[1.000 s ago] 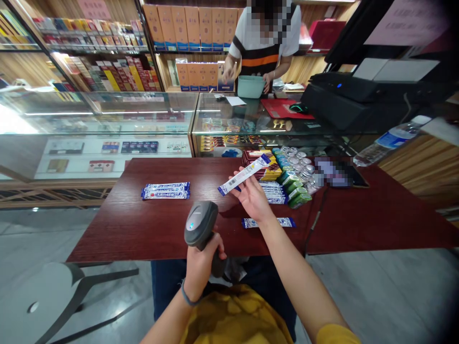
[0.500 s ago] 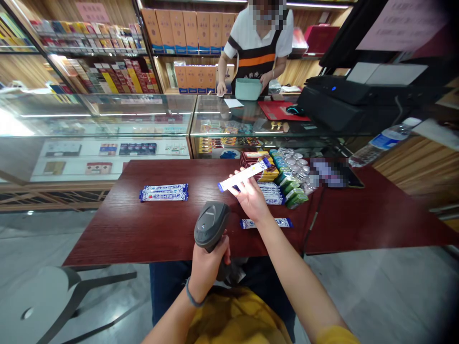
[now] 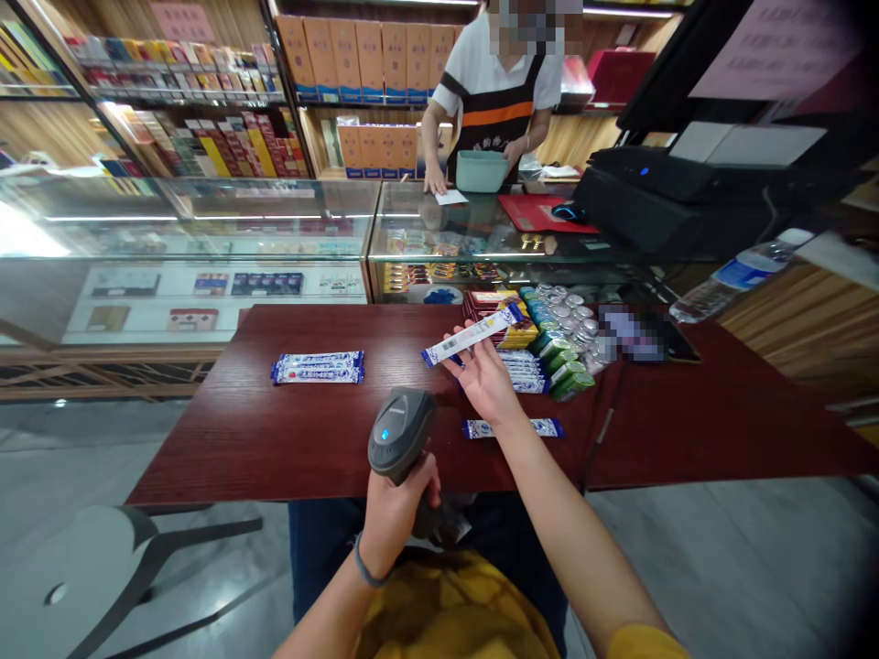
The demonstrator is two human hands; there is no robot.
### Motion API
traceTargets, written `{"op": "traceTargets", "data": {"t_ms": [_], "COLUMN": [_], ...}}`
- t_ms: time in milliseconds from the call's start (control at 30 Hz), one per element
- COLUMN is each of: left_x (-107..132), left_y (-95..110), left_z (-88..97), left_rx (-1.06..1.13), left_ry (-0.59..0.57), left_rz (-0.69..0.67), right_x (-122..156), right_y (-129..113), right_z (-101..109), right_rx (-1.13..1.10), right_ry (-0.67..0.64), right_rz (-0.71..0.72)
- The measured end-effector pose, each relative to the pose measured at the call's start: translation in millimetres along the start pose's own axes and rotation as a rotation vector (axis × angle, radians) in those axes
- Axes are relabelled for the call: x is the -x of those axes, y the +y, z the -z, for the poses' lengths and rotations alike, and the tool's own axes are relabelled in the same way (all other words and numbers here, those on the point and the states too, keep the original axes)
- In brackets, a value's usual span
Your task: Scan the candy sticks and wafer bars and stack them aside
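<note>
Packet (image 3: 473, 336) in R hand (image 3: 489, 386): slim, wht w/ blue ends

A shop interior is bathed in cool, fairly bright light, fed partly by a strip light (image 3: 628, 13) overhead; the far left of the glass display case (image 3: 185, 265) is burned out by white glare. A soft sheen is cast on the dark red surface (image 3: 226, 430), and highlights are mirrored in the floor (image 3: 721, 567). A blue glow is shown on the handheld scanner (image 3: 402, 416). The black machine (image 3: 638, 220) is left in shadow, the stool (image 3: 79, 586) is stretched by wide-angle distortion, and the right-hand corners are darkened.
</note>
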State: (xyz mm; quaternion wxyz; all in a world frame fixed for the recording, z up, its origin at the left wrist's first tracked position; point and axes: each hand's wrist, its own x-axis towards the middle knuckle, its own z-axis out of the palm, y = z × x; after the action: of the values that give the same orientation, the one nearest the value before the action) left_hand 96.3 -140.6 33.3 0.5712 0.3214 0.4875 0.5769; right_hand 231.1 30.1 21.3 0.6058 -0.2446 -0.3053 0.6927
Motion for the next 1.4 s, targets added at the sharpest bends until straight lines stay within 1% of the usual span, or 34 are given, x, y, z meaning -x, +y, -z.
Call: {"op": "traceTargets", "data": {"t_ms": [100, 267, 400, 533, 600, 667, 800, 867, 967, 1067, 1200, 1267, 1400], "left_x": [-2, -4, -1, 1, 1, 1, 1, 2, 3, 6, 9, 9, 8], "left_y": [-4, -12, -15, -18, -21, -24, -30, -33, -37, -40, -43, -45, -47], "left_z": [8.5, 25.4, 33.3, 36.3, 37.2, 38.0, 39.3, 39.8, 40.5, 40.6, 40.6, 41.1, 42.4], "left_rx": [0.027, 0.119, 0.168, 0.249, 0.274, 0.288, 0.300, 0.308, 0.325, 0.342, 0.345, 0.328, 0.299], "left_ry": [0.030, 0.132, 0.200, 0.243, 0.252, 0.249, 0.238, 0.230, 0.207, 0.189, 0.178, 0.178, 0.177], "left_rz": [-0.006, -0.015, -0.034, -0.061, -0.094, -0.124, -0.164, -0.184, -0.212, -0.241, -0.245, -0.240, -0.236], "right_x": [0, -1, -1, -3, -6, -10, -17, -20, -26, -30, -29, -27, -27], "right_y": [0, 1, 2, 7, 11, 16, 24, 28, 36, 51, 82, 99, 124], "right_z": [0, 2, 1, -10, -20, -31, -56, -66, -76, -85, -99, -106, -118], "right_rx": [-0.003, 0.014, 0.076, 0.195, 0.326, 0.549, 1.107, 1.271, 1.366, 1.430, 1.619, 1.674, 1.706], "right_ry": [-0.009, -0.008, 0.000, 0.014, -0.017, -0.071, -0.234, -0.316, -0.409, -0.505, -0.697, -0.802, -0.916], "right_rz": [0.000, -0.007, -0.001, 0.032, 0.076, 0.175, 0.460, 0.548, 0.621, 0.640, 0.620, 0.628, 0.658]}}
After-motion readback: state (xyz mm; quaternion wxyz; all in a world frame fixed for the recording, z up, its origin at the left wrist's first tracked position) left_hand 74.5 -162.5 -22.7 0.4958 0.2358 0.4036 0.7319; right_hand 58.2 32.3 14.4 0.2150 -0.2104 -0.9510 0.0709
